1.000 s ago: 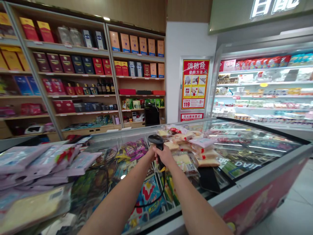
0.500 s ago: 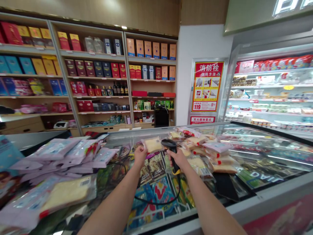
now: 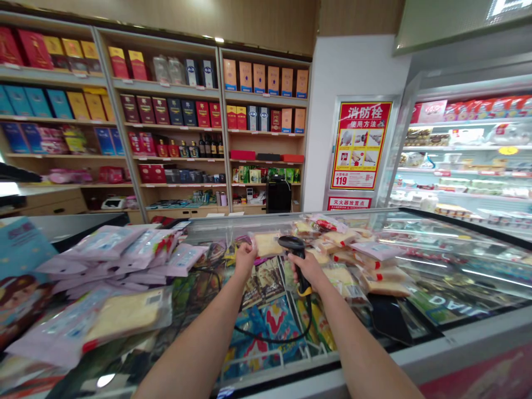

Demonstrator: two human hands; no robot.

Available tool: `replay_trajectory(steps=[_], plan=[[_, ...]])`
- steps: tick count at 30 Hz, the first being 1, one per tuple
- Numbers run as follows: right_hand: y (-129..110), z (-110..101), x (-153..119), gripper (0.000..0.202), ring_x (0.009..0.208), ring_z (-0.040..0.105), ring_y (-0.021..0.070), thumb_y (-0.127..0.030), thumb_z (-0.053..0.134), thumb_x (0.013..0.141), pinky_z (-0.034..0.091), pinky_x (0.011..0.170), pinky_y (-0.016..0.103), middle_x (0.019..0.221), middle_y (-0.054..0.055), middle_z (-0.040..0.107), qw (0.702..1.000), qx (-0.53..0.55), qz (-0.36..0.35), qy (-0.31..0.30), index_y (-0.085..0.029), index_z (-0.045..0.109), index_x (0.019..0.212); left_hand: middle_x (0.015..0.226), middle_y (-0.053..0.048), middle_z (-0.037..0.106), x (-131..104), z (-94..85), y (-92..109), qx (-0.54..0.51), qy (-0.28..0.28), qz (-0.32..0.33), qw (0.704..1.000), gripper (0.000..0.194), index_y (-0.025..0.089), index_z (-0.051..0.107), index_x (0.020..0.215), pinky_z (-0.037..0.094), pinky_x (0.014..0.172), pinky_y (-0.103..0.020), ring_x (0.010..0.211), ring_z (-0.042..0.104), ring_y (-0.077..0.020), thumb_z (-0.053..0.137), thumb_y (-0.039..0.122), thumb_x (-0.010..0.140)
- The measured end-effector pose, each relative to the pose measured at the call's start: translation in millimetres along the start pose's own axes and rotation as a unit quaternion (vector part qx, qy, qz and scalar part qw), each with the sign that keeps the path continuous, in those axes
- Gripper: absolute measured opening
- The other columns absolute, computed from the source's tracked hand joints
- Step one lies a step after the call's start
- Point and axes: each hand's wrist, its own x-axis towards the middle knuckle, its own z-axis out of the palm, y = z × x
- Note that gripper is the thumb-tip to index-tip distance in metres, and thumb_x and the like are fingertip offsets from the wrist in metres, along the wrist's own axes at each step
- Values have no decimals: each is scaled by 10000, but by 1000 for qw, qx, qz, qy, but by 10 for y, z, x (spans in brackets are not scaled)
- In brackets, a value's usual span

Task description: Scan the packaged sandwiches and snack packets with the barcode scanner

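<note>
My left hand pinches the left edge of a clear plastic packet with a pale, flat block of food inside. Wrapped around the handle of a black and yellow barcode scanner is my right hand. The scanner's head is beside the packet's right end; I cannot tell whether they touch. From its handle a black cable loops down and left over the freezer. More pale packets lie piled right of my right hand. A similar packet rests at the lower left.
Pale purple bags are heaped on the left of the chest freezer's glass top. Beneath the glass are coloured ice-cream wrappers. A dark flat object lies at right. Shelves of boxes and a lit fridge stand behind.
The whole view has shifted slightly, moving the scene a little rightward. Both hands keep their grips; the packet now looks flatter and lies slightly closer to the scanner head.
</note>
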Motion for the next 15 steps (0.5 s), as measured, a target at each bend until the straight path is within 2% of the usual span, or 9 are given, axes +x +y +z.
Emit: replay_trajectory(steps=[5, 10, 13, 15], plan=[[-15, 7, -21, 326, 334, 475, 102, -419, 675, 728, 435, 348, 234, 427, -52, 489, 1000, -11, 5, -2, -199, 476, 593, 468, 86, 371, -8, -2, -3, 6, 15, 0, 1000, 274, 205, 374, 530, 262, 443, -162, 455, 330, -50, 640, 266, 547], [5, 100, -44, 328, 347, 469, 98, -440, 706, 704, 424, 352, 236, 471, -56, 517, 999, 23, 8, -40, -208, 479, 655, 461, 91, 350, -75, -18, 123, 1, 2, -8, 1000, 346, 207, 369, 525, 264, 446, -174, 445, 334, -51, 693, 324, 554], [13, 208, -63, 351, 342, 461, 95, -478, 699, 689, 424, 359, 240, 463, -57, 511, 997, 25, 10, -71, -207, 479, 649, 450, 94, 345, -123, -145, 258, 4, -10, -12, 1000, 361, 208, 368, 529, 257, 447, -181, 431, 319, -48, 702, 334, 581], [-2, 299, -90, 360, 339, 468, 98, -493, 696, 681, 419, 356, 239, 460, -57, 513, 995, 13, 6, -94, -206, 480, 651, 447, 95, 343, -154, -320, 350, 8, -21, -10, 1000, 364, 209, 368, 533, 253, 449, -186, 425, 311, -47, 708, 325, 587]])
